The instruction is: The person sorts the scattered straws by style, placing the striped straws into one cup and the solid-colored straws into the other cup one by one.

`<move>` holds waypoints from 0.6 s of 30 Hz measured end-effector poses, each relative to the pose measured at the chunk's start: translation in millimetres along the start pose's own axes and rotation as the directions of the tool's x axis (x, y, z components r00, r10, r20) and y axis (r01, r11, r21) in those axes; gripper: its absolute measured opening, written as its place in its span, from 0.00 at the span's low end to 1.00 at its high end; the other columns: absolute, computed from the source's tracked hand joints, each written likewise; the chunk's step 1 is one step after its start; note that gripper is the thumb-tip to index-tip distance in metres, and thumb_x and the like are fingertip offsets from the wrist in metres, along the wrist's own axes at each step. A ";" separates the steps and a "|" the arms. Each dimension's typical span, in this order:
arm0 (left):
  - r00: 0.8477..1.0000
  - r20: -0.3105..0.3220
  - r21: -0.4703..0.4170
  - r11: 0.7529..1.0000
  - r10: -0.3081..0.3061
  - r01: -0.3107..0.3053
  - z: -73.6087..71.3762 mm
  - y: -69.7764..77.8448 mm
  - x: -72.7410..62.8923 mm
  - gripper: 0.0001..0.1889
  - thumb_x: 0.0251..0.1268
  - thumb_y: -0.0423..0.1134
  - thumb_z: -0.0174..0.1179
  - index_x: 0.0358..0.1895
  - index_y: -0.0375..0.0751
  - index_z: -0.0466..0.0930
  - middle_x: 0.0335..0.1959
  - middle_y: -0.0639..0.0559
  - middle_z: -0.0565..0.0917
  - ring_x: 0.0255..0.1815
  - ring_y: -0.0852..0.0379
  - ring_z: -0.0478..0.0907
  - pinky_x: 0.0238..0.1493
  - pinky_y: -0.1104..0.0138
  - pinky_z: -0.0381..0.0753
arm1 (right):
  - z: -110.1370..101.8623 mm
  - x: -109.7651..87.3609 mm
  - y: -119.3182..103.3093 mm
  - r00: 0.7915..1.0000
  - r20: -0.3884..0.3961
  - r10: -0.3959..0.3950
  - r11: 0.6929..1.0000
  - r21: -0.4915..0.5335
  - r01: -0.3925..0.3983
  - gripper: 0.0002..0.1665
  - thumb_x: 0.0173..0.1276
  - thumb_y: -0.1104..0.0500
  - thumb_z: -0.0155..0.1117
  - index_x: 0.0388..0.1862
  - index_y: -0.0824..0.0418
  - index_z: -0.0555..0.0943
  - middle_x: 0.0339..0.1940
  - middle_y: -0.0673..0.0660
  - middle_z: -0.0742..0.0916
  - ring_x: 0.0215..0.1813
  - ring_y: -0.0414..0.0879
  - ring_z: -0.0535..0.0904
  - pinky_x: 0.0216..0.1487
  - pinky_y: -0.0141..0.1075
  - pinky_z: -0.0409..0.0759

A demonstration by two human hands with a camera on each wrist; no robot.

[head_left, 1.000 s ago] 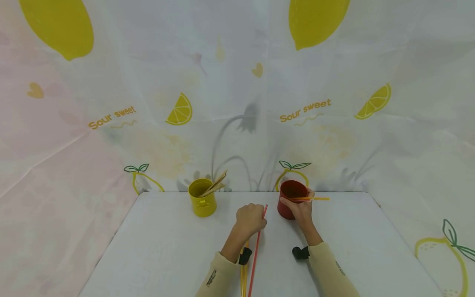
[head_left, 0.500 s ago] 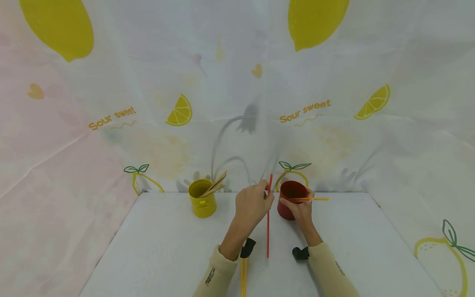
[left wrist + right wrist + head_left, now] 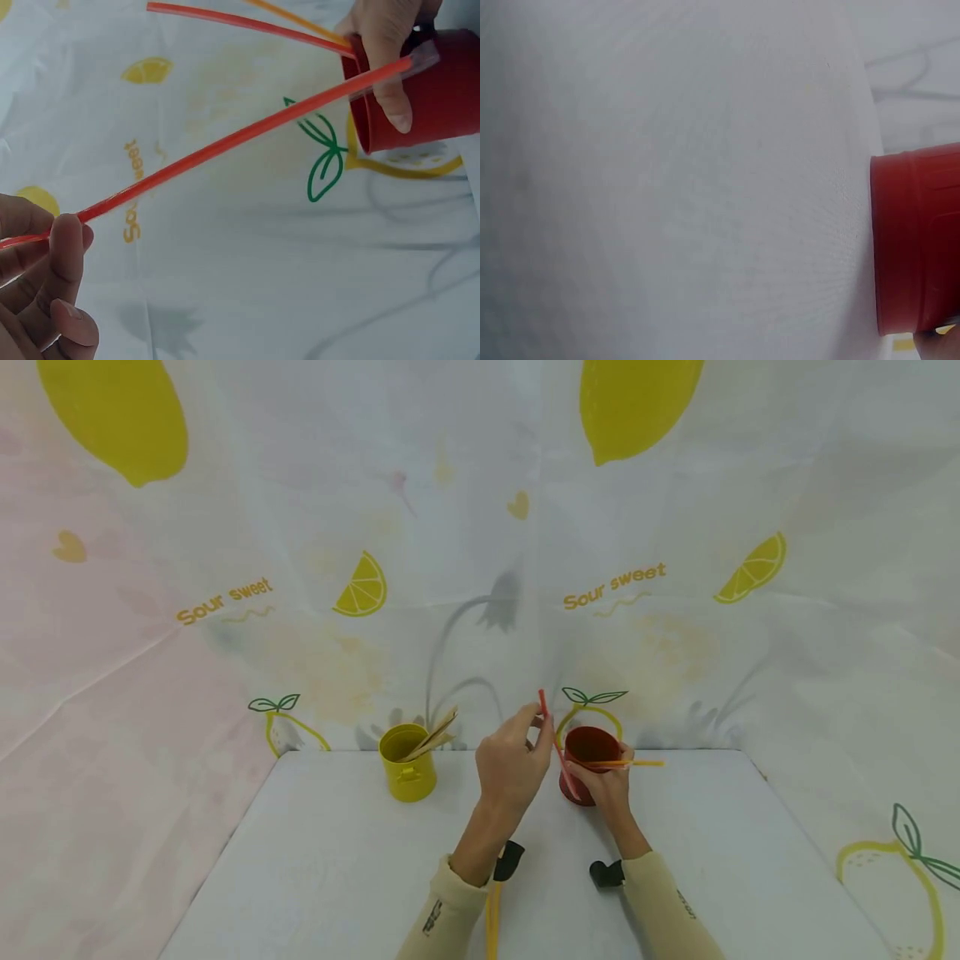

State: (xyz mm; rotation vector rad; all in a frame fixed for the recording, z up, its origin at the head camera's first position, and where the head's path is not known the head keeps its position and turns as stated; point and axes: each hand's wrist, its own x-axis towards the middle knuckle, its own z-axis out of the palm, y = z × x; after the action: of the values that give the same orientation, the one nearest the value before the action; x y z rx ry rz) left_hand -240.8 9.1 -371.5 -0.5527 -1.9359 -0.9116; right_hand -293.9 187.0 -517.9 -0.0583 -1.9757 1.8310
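My left hand (image 3: 512, 770) pinches a long red straw (image 3: 247, 139) between thumb and fingers, a little left of a red pail (image 3: 594, 737). The straw slants down from the hand, and its lower end overlaps the pail's outer wall in the head view. Clear plastic film (image 3: 424, 58) shows at that end. My right hand (image 3: 612, 785) grips the pail at its right side, thumb at the rim. An orange straw (image 3: 647, 763) and another red straw (image 3: 240, 26) stick out over the pail's rim. The right wrist view has mainly the pail's red wall (image 3: 911, 240).
A yellow pail (image 3: 411, 783) with thin pale-brown strips (image 3: 433, 742) stands at the back left of the white table (image 3: 315, 860). Yellow straws (image 3: 492, 920) lie near my left sleeve. Behind the table hangs a lemon-print cloth (image 3: 465, 527).
My left hand has lifted the red straw off the table area and moved forward, and the straw's lower end has swung right to the red pail. My right hand has stayed on the pail.
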 end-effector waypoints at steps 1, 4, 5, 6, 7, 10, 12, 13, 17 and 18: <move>1.000 -0.016 -0.016 1.000 0.001 -0.002 0.5 0.2 0.2 0.06 0.65 0.36 0.65 0.41 0.38 0.85 0.33 0.49 0.88 0.15 0.63 0.77 0.18 0.79 0.72 | -0.2 0.4 0.6 1.000 -0.005 -0.005 1.000 -0.003 0.005 0.52 0.54 0.64 0.78 0.68 0.66 0.54 0.66 0.63 0.71 0.65 0.53 0.66 0.58 0.33 0.71; 0.997 -0.071 -0.045 0.999 0.016 -0.020 1.3 0.4 0.8 0.07 0.66 0.36 0.65 0.41 0.37 0.85 0.34 0.49 0.88 0.15 0.63 0.76 0.19 0.78 0.73 | 0.0 5.2 16.1 0.999 -0.025 -0.028 0.999 -0.017 0.028 0.52 0.54 0.62 0.79 0.68 0.65 0.54 0.66 0.61 0.71 0.64 0.51 0.66 0.57 0.32 0.70; 0.996 -0.088 -0.052 0.998 0.026 -0.031 1.3 0.6 1.2 0.07 0.65 0.36 0.65 0.41 0.37 0.85 0.34 0.49 0.88 0.14 0.63 0.76 0.19 0.78 0.73 | 0.2 5.3 16.1 0.999 -0.028 -0.029 0.999 -0.016 0.028 0.53 0.53 0.62 0.80 0.68 0.65 0.54 0.66 0.62 0.71 0.64 0.53 0.66 0.58 0.34 0.70; 0.994 -0.102 -0.053 0.998 0.035 -0.040 1.0 0.9 1.7 0.07 0.65 0.35 0.65 0.41 0.36 0.85 0.34 0.49 0.88 0.14 0.63 0.76 0.19 0.79 0.73 | 0.3 5.4 16.1 0.999 -0.028 -0.026 1.000 -0.016 0.025 0.53 0.53 0.62 0.80 0.68 0.65 0.54 0.66 0.62 0.70 0.65 0.53 0.66 0.59 0.36 0.70; 0.993 -0.114 -0.050 0.998 0.042 -0.048 0.7 1.3 2.0 0.06 0.65 0.35 0.65 0.41 0.36 0.85 0.34 0.50 0.88 0.14 0.63 0.75 0.19 0.79 0.73 | 0.5 5.6 16.1 0.999 -0.029 -0.023 1.000 -0.014 0.022 0.53 0.53 0.63 0.80 0.68 0.65 0.54 0.66 0.62 0.70 0.65 0.53 0.66 0.59 0.38 0.70; 0.985 -0.155 -0.048 0.995 0.073 -0.082 -0.9 3.1 3.1 0.06 0.64 0.35 0.66 0.41 0.36 0.85 0.34 0.50 0.88 0.14 0.63 0.74 0.18 0.79 0.71 | 1.5 5.5 15.5 0.999 -0.032 -0.011 1.000 -0.018 0.010 0.53 0.52 0.62 0.80 0.68 0.64 0.54 0.65 0.62 0.71 0.64 0.53 0.66 0.59 0.40 0.71; 0.979 -0.181 -0.054 0.993 0.092 -0.103 -2.0 4.6 3.9 0.06 0.64 0.34 0.66 0.41 0.35 0.85 0.34 0.50 0.88 0.14 0.63 0.74 0.18 0.79 0.70 | 1.9 5.8 15.3 0.999 -0.036 -0.016 1.000 -0.024 0.015 0.53 0.51 0.63 0.80 0.67 0.64 0.55 0.64 0.62 0.72 0.63 0.53 0.67 0.60 0.41 0.70; 0.977 -0.191 -0.059 0.992 0.099 -0.113 -2.3 5.4 4.3 0.06 0.64 0.34 0.66 0.41 0.35 0.85 0.34 0.50 0.88 0.14 0.64 0.73 0.17 0.79 0.69 | 2.1 5.8 15.2 0.999 -0.039 -0.021 1.000 -0.023 0.020 0.52 0.51 0.63 0.80 0.67 0.64 0.55 0.64 0.63 0.72 0.63 0.53 0.67 0.60 0.42 0.70; 0.969 -0.217 -0.091 0.986 0.119 -0.141 -1.8 7.9 4.7 0.06 0.64 0.32 0.66 0.41 0.35 0.84 0.35 0.49 0.87 0.15 0.64 0.75 0.18 0.79 0.71 | 2.1 6.8 15.6 0.998 -0.044 -0.052 0.998 -0.021 0.051 0.52 0.50 0.65 0.80 0.66 0.66 0.56 0.63 0.63 0.72 0.62 0.53 0.68 0.59 0.41 0.70; 0.968 -0.219 -0.092 0.985 0.124 -0.147 -0.8 8.5 4.2 0.06 0.63 0.32 0.66 0.41 0.35 0.84 0.35 0.49 0.87 0.16 0.63 0.76 0.18 0.78 0.72 | 1.9 7.0 16.0 0.997 -0.046 -0.055 0.998 -0.020 0.054 0.52 0.50 0.65 0.81 0.66 0.66 0.57 0.63 0.63 0.72 0.62 0.53 0.68 0.59 0.40 0.70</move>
State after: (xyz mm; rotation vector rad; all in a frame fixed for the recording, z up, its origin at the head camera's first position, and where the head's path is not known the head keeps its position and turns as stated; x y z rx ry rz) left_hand -236.7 13.9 -364.4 -0.6169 -1.6442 -0.9509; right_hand -305.1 189.4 -531.2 -0.0515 -1.9433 1.7616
